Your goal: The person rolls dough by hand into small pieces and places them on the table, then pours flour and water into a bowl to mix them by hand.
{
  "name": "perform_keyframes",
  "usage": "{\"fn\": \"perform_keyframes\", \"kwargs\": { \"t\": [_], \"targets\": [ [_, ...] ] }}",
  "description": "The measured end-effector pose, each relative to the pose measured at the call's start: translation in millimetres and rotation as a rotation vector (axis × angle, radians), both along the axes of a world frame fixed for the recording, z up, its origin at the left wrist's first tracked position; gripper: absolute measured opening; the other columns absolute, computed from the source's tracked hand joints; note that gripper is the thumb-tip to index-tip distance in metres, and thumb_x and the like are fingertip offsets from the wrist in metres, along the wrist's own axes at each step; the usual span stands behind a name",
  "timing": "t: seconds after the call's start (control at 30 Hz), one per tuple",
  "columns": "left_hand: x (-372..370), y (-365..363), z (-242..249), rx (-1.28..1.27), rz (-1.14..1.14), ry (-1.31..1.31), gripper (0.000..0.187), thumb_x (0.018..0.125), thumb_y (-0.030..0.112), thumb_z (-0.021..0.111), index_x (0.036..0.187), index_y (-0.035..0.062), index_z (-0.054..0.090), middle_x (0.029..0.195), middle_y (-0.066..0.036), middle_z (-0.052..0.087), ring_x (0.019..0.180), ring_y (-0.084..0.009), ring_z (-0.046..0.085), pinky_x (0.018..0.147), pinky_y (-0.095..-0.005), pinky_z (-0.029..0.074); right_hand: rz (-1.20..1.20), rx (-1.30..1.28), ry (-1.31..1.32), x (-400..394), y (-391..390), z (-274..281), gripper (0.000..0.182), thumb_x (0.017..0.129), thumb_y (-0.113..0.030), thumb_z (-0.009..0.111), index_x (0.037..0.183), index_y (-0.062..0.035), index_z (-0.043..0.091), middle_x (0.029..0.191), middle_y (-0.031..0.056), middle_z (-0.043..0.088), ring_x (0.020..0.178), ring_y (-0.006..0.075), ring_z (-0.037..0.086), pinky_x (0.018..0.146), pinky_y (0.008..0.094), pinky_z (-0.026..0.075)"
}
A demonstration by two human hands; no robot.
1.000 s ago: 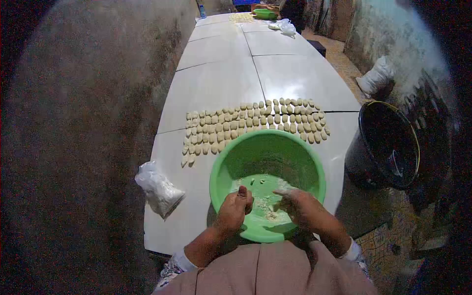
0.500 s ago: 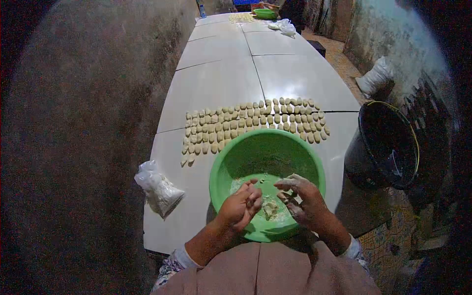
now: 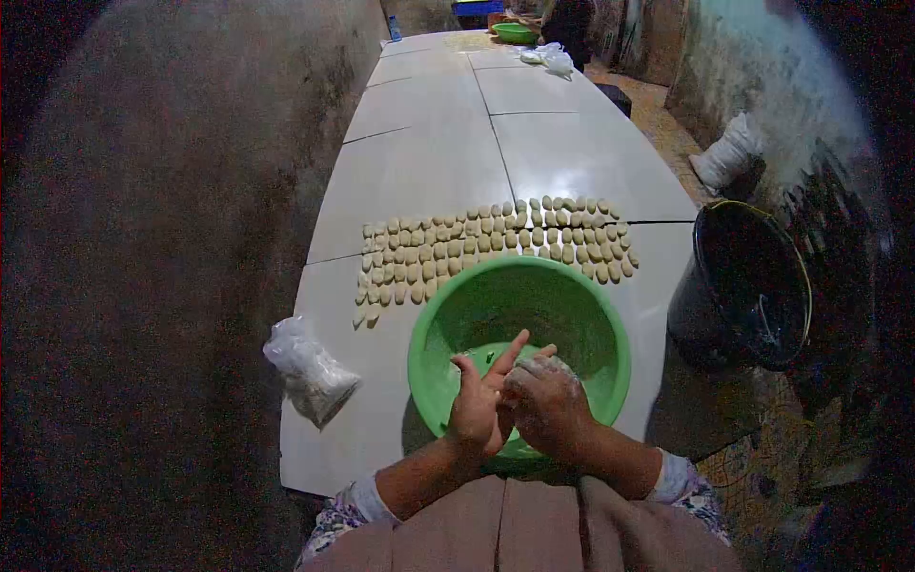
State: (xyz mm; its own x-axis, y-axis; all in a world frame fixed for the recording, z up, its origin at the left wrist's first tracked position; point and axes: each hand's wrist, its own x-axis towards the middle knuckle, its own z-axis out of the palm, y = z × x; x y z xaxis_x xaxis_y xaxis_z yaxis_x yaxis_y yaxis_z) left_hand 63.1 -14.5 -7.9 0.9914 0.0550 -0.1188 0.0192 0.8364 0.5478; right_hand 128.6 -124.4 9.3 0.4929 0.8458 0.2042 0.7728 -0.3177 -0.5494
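A green basin (image 3: 424,367) stands on the white table at its near end, with white residue on its inner wall. Over the basin, my left hand (image 3: 484,405) has its thumb and index finger spread. Against its palm presses my flour-dusted right hand (image 3: 548,405), fingers curled; whatever lies between the two is hidden. Beyond the basin, several rows of small pale dough pieces (image 3: 410,253) cover a strip of the table.
The long white table (image 3: 419,172) runs away between walls. A plastic bag of white powder (image 3: 310,372) lies at left. At right stands a black bucket (image 3: 748,286), behind it a white sack (image 3: 727,151). A second green basin (image 3: 515,34) and a dark-clothed person (image 3: 569,29) are far off.
My hands were apart above the basin; now they meet, the right one having moved left onto the left palm. My left fingers have spread. The view has shifted slightly.
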Motion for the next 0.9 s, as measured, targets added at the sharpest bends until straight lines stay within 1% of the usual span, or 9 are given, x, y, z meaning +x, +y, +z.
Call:
{"fn": "perform_keyframes", "kwargs": {
  "t": [0.23,0.4,0.5,0.57,0.63,0.73,0.83,0.87,0.9],
  "targets": [
    [0.9,2.8,-3.7,-0.167,0.043,0.019,0.090,0.082,0.073,0.006,0.147,0.0112,0.012,0.144,-0.020,0.032,0.131,-0.0329,0.034,0.108,-0.0453,0.029,0.116,0.232,0.028,-7.6,-1.8,2.2,0.014,0.073,-0.007,0.064,0.083,-0.0063,0.055,0.085,0.0137,0.054,0.077,0.0342,0.056,0.067,0.0420,0.047],
    [2.4,8.6,-19.6,-0.064,0.115,0.041,0.060,0.098,0.009,0.035,0.147,0.0119,0.001,0.140,-0.022,0.036,0.126,-0.0302,0.040,0.104,-0.0381,0.037,0.298,0.062,0.205,13.1,-15.0,3.9,0.027,0.077,-0.006,0.060,0.103,-0.0069,0.059,0.101,0.0149,0.058,0.093,0.0353,0.058,0.079,0.0415,0.047],
    [1.4,6.8,-20.5,0.076,0.053,0.138,0.060,0.096,0.011,0.043,0.146,0.0077,0.012,0.145,-0.014,0.032,0.129,-0.0269,0.037,0.106,-0.0375,0.035,0.029,0.220,0.068,18.3,-11.4,21.8,0.035,0.081,-0.030,0.058,0.106,-0.0066,0.060,0.116,0.0169,0.053,0.109,0.0384,0.049,0.092,0.0503,0.037],
    [2.1,-9.1,-12.6,0.178,-0.035,0.147,0.058,0.098,0.027,0.039,0.146,0.0085,0.015,0.148,-0.009,0.026,0.133,-0.0253,0.031,0.109,-0.0377,0.029,-0.105,0.230,0.064,11.8,0.7,15.1,0.062,0.087,-0.050,0.039,0.138,-0.0136,0.039,0.147,0.0162,0.024,0.136,0.0360,0.021,0.107,0.0511,0.014],
    [6.2,-25.9,-3.9,-0.588,-0.014,-0.210,0.062,0.097,0.047,0.030,0.147,0.0133,0.015,0.151,-0.007,0.019,0.138,-0.0237,0.022,0.113,-0.0387,0.020,-0.087,0.276,0.159,-10.6,10.9,17.2,0.088,0.085,-0.070,0.004,0.140,-0.0083,0.035,0.151,0.0163,0.017,0.140,0.0346,0.011,0.108,0.0543,0.003],
    [23.2,-26.2,-4.7,-0.661,0.149,-0.351,0.071,0.093,0.061,0.018,0.147,0.0163,0.013,0.153,-0.005,0.015,0.140,-0.0238,0.015,0.115,-0.0385,0.012,-0.090,0.306,0.297,-17.8,15.8,28.1,0.100,0.078,-0.076,-0.005,0.145,-0.0076,0.023,0.154,0.0144,0.007,0.142,0.0332,-0.001,0.107,0.0565,-0.006],
    [28.7,-39.3,0.6,-0.672,0.315,-0.526,0.076,0.090,0.065,0.015,0.147,0.0153,0.016,0.154,-0.007,0.011,0.141,-0.0239,0.011,0.115,-0.0404,0.009,-0.037,0.337,0.408,-1.8,18.2,42.8,0.104,0.075,-0.078,-0.008,0.147,-0.0065,0.013,0.154,0.0152,0.004,0.141,0.0360,-0.002,0.105,0.0583,-0.008],
    [15.9,-44.1,2.9,-0.227,0.234,-0.214,0.079,0.089,0.067,0.011,0.147,0.0136,0.013,0.150,-0.009,0.019,0.137,-0.0241,0.021,0.113,-0.0379,0.015,-0.043,0.333,0.364,12.1,18.3,23.4,0.100,0.076,-0.077,-0.008,0.148,-0.0082,0.006,0.154,0.0170,0.000,0.140,0.0394,-0.003,0.105,0.0593,-0.008],
    [6.2,-48.1,8.7,0.216,0.147,0.104,0.082,0.088,0.068,0.007,0.148,0.0118,0.010,0.147,-0.010,0.028,0.133,-0.0244,0.031,0.111,-0.0355,0.022,-0.096,0.396,-0.008,29.6,23.8,-22.1,0.081,0.087,-0.062,0.032,0.148,-0.0100,0.015,0.155,0.0133,0.004,0.143,0.0316,-0.003,0.106,0.0570,-0.010]
  ]
}}
